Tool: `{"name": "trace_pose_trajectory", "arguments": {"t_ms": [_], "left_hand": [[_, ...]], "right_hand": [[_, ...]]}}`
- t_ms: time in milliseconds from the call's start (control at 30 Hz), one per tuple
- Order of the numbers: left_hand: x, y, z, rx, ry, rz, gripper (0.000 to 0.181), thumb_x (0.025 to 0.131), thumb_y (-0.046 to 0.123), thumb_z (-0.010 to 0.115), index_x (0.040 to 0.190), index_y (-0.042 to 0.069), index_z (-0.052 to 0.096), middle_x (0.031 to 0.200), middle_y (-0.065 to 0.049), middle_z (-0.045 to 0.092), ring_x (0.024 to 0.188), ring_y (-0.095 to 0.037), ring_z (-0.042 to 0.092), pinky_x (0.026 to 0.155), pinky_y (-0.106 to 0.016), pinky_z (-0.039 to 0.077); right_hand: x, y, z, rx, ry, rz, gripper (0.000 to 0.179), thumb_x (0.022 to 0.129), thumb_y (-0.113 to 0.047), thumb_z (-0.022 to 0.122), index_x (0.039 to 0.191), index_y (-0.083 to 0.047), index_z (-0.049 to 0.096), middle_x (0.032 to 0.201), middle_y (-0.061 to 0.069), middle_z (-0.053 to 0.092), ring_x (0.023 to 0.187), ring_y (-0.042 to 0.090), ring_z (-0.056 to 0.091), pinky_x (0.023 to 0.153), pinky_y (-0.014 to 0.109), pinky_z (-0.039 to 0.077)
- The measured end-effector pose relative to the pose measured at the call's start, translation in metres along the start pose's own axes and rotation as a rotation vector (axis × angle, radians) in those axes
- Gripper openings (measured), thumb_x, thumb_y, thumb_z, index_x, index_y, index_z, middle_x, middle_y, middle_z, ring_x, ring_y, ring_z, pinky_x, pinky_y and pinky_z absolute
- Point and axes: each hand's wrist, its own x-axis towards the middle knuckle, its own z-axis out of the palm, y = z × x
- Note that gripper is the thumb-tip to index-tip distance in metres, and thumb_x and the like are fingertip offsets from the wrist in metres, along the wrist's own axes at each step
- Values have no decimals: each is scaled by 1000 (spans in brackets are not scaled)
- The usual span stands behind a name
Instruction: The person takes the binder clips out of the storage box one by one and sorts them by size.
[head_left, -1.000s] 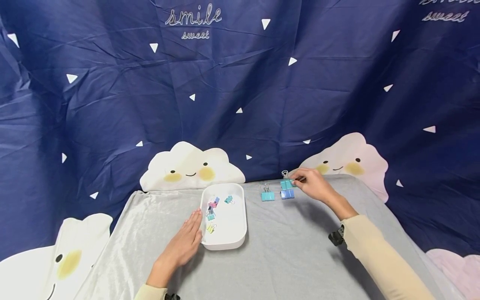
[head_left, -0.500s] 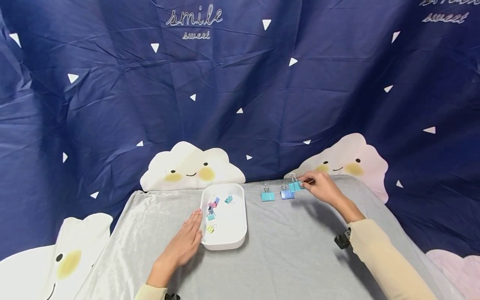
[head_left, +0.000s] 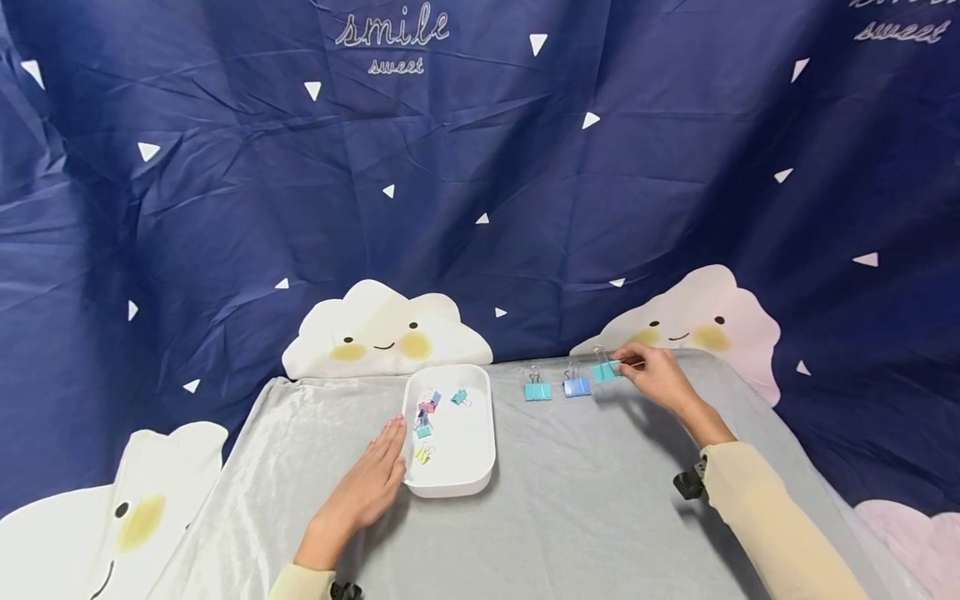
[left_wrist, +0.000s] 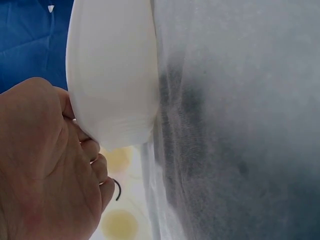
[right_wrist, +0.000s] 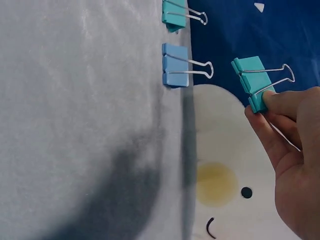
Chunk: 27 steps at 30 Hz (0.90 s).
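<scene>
The right hand (head_left: 660, 379) was found grasping a teal clip (right_wrist: 254, 80), pinched by one end between thumb and fingertips, wire handles up, body slightly tilted. The clip appeared raised above the cloth (head_left: 570, 500), near its far edge, just beside but apart from a blue clip (head_left: 577, 387); a second teal clip (head_left: 537, 392) sat beyond that, both with handles toward the backdrop (head_left: 487, 167). The left hand (head_left: 369, 483) was not clenched; its extended fingers lay against the side of the white tray (head_left: 455, 490). Inside the tray were several smaller clips, among them a yellow clip (head_left: 423, 454). In this inspector's judgement, the held clip was light, stiff and hard to damage, its glossy faces somewhat slippery; the end of the body was a sound hold, whereas the handles would probably swing. The cloth was grey, soft-looking and lightly wrinkled, and likely to drag a little under a clip. Behind it hung the creased navy backdrop, printed with white triangles, smiling clouds and lettering reading "smile sweet".
</scene>
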Motion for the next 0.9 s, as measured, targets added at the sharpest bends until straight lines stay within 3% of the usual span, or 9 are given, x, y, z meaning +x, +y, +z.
{"name": "trace_pose_trajectory", "arguments": {"t_ms": [167,600,900], "left_hand": [[0,1,-1,-2,-21,-13,59,115,21,37,168,-1,22,178,-16,20,165,-37,23,135,-55,25],[0,0,0,-3,-24,-14,60,115,21,38,168,-1,22,178,-16,20,165,-36,23,135,-54,25],[-1,0,0,-12,-14,-6,59,115,20,38,167,-3,24,177,-18,22,164,-39,24,134,-57,25]], "right_hand": [[-1,13,0,3,-5,25,16,98,0,72,114,4,74,110,23,78,101,43,75,88,53,63],[-4,38,10,-31,25,52,16,99,1,71,114,4,74,110,26,77,104,47,74,87,54,61],[-7,48,17,-33,19,136,17,102,1,66,117,6,71,114,29,74,108,49,70,88,58,60]]}}
